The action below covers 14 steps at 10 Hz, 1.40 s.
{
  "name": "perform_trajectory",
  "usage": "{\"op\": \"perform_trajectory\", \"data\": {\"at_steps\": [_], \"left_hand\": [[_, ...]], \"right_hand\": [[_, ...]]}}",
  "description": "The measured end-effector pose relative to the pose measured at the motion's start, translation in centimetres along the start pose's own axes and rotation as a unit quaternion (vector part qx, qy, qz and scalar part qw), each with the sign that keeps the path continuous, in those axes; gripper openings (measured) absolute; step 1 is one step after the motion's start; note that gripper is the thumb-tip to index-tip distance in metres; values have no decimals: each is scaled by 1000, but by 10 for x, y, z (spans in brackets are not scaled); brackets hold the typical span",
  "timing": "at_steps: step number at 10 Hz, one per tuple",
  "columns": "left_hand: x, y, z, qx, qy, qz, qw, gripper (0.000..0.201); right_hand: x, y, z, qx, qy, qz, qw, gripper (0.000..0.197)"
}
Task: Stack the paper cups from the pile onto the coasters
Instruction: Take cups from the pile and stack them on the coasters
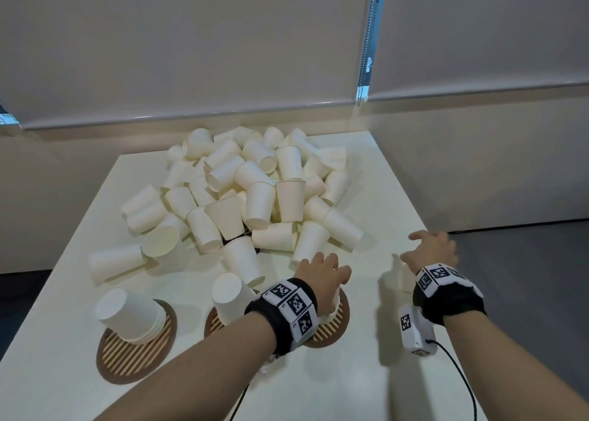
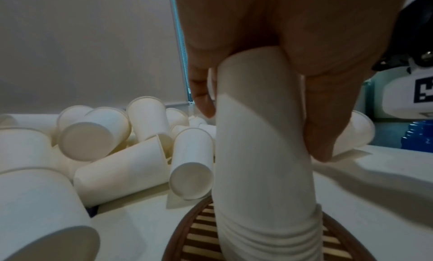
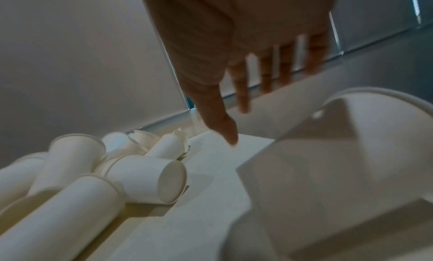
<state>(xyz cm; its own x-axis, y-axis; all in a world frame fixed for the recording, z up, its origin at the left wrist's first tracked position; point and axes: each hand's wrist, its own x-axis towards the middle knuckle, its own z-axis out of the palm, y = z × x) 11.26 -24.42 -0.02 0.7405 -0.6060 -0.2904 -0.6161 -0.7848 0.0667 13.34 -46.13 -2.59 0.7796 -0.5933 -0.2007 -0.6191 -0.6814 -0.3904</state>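
Observation:
A big pile of white paper cups (image 1: 248,191) lies across the back of the white table (image 1: 350,373). Three brown striped coasters stand in front. The left coaster (image 1: 127,357) and the middle coaster (image 1: 212,323) each carry an upside-down cup stack (image 1: 127,312). Over the right coaster (image 1: 331,331), my left hand (image 1: 322,272) grips the top of a third upside-down stack (image 2: 262,153), with its fingers (image 2: 328,107) curled round the topmost cup. My right hand (image 1: 427,250) hovers open with spread fingers (image 3: 241,90) above one cup (image 3: 328,172) lying on its side near the table's right edge.
The table's right edge runs close beside my right hand, with dark floor (image 1: 526,261) beyond. A wall with closed blinds (image 1: 191,54) stands behind the pile. Loose cups (image 1: 114,261) lie near the left coaster. A white tagged device (image 1: 414,331) with a cable hangs at my right wrist.

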Motion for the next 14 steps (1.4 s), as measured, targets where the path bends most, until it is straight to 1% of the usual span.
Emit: {"op": "perform_trajectory", "data": {"at_steps": [1, 2, 3, 4, 5, 6, 7, 8, 9, 10, 11, 12, 13, 14], "left_hand": [[2, -3, 1, -25, 9, 5, 1000, 48], [2, -8, -5, -121, 14, -26, 992, 59], [4, -12, -14, -231, 96, -68, 966, 52], [8, -16, -23, -281, 150, -83, 944, 45], [11, -14, -27, -293, 160, -71, 940, 47], [11, -5, -32, -333, 165, -84, 925, 59], [12, 0, -39, -374, 203, -115, 897, 65], [11, -8, -48, -418, 225, -155, 867, 67], [11, -28, -55, -470, 212, -221, 828, 72], [11, -48, -60, -531, 163, -269, 787, 80], [11, -60, -62, -575, 142, -265, 761, 60], [12, -73, -61, -629, 235, -291, 682, 50], [14, -83, -56, -665, 295, -321, 606, 54], [18, -90, -51, -674, 314, -335, 579, 53]], "right_hand": [[1, 4, -4, -77, -24, 111, 991, 65], [8, 19, 3, -1, -110, 146, 983, 66], [1, 20, 6, 44, -105, 138, 984, 53], [-3, 1, 2, 71, -99, 112, 986, 52], [-4, -22, -8, 143, -82, 60, 984, 52], [-5, -44, -23, 305, -129, 22, 943, 42], [-14, -65, -45, 410, -210, -23, 887, 36], [-18, -80, -55, 446, -270, -53, 852, 37], [-19, -91, -55, 457, -326, -77, 824, 38], [-17, -103, -51, 477, -359, -106, 795, 37], [-15, -117, -44, 490, -350, -122, 789, 29], [-4, -124, -27, 447, -246, -115, 852, 26], [19, -112, 1, 270, -104, -118, 950, 35], [31, -102, 27, 94, -139, -119, 979, 63]]}}
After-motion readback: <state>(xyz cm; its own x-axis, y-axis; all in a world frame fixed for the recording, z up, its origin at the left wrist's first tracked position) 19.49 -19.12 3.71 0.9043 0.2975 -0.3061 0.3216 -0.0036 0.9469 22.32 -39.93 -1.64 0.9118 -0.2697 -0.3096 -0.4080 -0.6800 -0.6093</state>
